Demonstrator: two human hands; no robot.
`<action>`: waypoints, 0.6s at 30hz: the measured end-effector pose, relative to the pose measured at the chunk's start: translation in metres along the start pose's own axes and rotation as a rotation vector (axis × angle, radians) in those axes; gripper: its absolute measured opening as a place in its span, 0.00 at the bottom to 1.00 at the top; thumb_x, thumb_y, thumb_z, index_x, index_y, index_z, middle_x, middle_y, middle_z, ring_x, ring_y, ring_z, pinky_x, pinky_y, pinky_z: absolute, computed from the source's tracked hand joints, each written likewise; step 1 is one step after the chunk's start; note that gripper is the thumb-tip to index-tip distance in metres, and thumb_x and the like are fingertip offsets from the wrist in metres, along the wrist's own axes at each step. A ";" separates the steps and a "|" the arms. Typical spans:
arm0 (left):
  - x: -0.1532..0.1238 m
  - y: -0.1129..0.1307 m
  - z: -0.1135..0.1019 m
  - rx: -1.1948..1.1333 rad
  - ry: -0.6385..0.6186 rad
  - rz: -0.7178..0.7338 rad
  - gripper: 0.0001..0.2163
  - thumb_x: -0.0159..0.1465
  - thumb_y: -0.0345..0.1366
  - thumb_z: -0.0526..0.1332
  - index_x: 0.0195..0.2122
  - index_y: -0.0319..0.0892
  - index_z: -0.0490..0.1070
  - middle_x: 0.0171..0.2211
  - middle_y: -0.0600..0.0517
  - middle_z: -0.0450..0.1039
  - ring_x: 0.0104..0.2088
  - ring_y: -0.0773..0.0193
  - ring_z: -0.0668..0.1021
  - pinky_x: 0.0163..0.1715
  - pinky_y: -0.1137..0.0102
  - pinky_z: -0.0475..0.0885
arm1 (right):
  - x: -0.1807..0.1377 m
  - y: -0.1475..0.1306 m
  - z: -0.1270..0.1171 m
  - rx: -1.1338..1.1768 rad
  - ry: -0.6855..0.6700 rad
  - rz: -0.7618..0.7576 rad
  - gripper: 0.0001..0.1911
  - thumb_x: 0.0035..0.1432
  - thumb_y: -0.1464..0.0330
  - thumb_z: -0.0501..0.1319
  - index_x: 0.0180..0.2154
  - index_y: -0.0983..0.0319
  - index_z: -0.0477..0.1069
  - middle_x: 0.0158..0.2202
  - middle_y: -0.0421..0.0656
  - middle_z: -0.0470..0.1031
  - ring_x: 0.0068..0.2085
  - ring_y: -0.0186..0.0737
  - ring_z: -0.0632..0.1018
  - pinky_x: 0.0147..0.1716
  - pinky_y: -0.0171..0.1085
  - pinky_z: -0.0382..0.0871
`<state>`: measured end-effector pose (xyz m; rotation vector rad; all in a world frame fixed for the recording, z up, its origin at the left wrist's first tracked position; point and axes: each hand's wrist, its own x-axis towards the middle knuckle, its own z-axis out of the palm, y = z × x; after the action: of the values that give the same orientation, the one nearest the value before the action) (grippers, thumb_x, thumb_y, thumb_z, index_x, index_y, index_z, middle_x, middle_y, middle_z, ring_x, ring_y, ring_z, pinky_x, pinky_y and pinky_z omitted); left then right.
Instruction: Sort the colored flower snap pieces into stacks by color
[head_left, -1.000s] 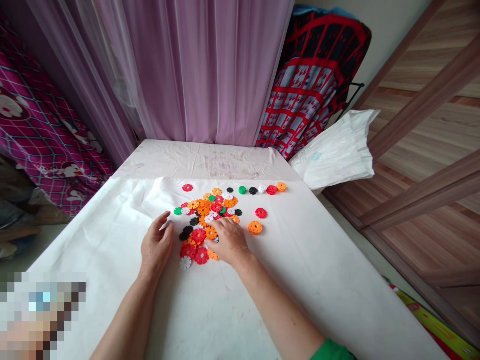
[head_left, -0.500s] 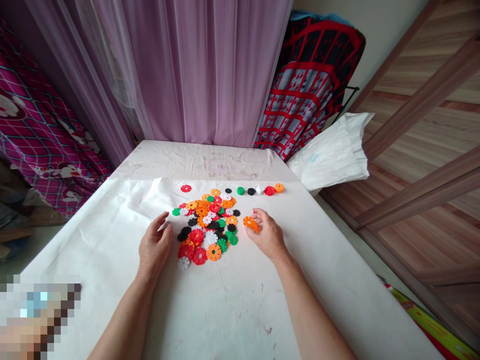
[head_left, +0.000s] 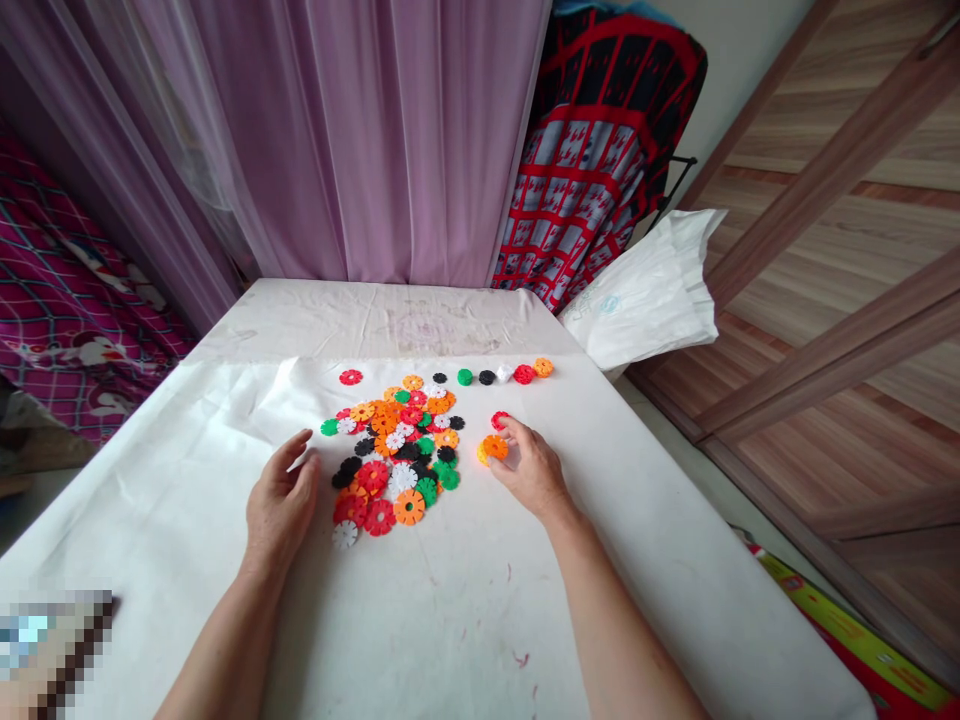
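My right hand has its thumb and fingers closed on orange snowflake discs, just right of a loose pile. A red snowflake disc shows at its fingertips; whether it is held or lies on the cloth, I cannot tell. Left of the pile, my left hand is empty, its thumb apart from its curved fingers. Between both hands spreads the pile of snowflake discs in orange, red, white, black and green, many overlapping.
Behind the pile, a row of small disc stacks runs from a green stack to an orange stack. One red disc lies apart at the back left. A white bag stands past the right edge of the white-covered table.
The view has shifted, so the table sits further left. In my right hand the orange discs have turned to face me more, and a red disc now shows by the fingertips.
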<state>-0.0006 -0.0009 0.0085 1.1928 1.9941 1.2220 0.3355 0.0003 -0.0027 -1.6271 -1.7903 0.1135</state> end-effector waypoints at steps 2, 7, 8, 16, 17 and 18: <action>0.000 0.001 0.000 -0.001 0.002 -0.009 0.22 0.61 0.45 0.60 0.57 0.50 0.75 0.52 0.48 0.79 0.45 0.57 0.83 0.51 0.63 0.76 | -0.001 0.001 0.001 -0.010 -0.005 -0.005 0.28 0.50 0.68 0.65 0.55 0.59 0.71 0.43 0.45 0.81 0.42 0.44 0.80 0.46 0.43 0.75; -0.001 0.001 0.000 -0.005 0.007 -0.005 0.22 0.61 0.45 0.60 0.56 0.50 0.75 0.52 0.48 0.80 0.43 0.58 0.83 0.50 0.64 0.77 | -0.001 0.005 0.001 -0.023 0.003 -0.031 0.27 0.51 0.68 0.64 0.55 0.59 0.71 0.44 0.45 0.81 0.43 0.45 0.80 0.46 0.43 0.75; -0.001 0.000 0.000 -0.010 0.007 0.006 0.22 0.61 0.45 0.60 0.56 0.50 0.75 0.52 0.49 0.80 0.43 0.59 0.83 0.50 0.64 0.77 | 0.000 0.004 -0.001 -0.023 0.017 -0.039 0.26 0.52 0.68 0.64 0.55 0.59 0.71 0.44 0.45 0.81 0.43 0.45 0.80 0.46 0.43 0.75; -0.001 0.000 0.002 -0.019 0.016 0.010 0.22 0.60 0.45 0.60 0.55 0.49 0.76 0.53 0.48 0.80 0.40 0.60 0.83 0.49 0.64 0.76 | -0.017 -0.060 0.015 0.087 -0.111 -0.313 0.09 0.60 0.73 0.60 0.39 0.56 0.76 0.38 0.42 0.82 0.41 0.41 0.79 0.45 0.40 0.73; -0.001 0.001 0.002 -0.021 0.013 0.014 0.22 0.60 0.45 0.60 0.55 0.49 0.76 0.53 0.48 0.80 0.41 0.60 0.83 0.49 0.63 0.76 | -0.021 -0.071 0.019 0.090 -0.172 -0.361 0.08 0.59 0.72 0.62 0.39 0.56 0.76 0.39 0.41 0.82 0.41 0.41 0.79 0.45 0.40 0.72; -0.001 0.001 0.001 -0.021 0.012 0.018 0.22 0.60 0.44 0.59 0.55 0.49 0.76 0.53 0.48 0.80 0.41 0.59 0.83 0.49 0.63 0.76 | -0.025 -0.081 0.023 0.081 -0.219 -0.388 0.07 0.58 0.71 0.64 0.40 0.56 0.76 0.40 0.41 0.82 0.42 0.42 0.78 0.45 0.40 0.71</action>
<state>0.0015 -0.0008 0.0091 1.1980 1.9780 1.2584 0.2538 -0.0302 0.0104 -1.2214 -2.2054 0.1883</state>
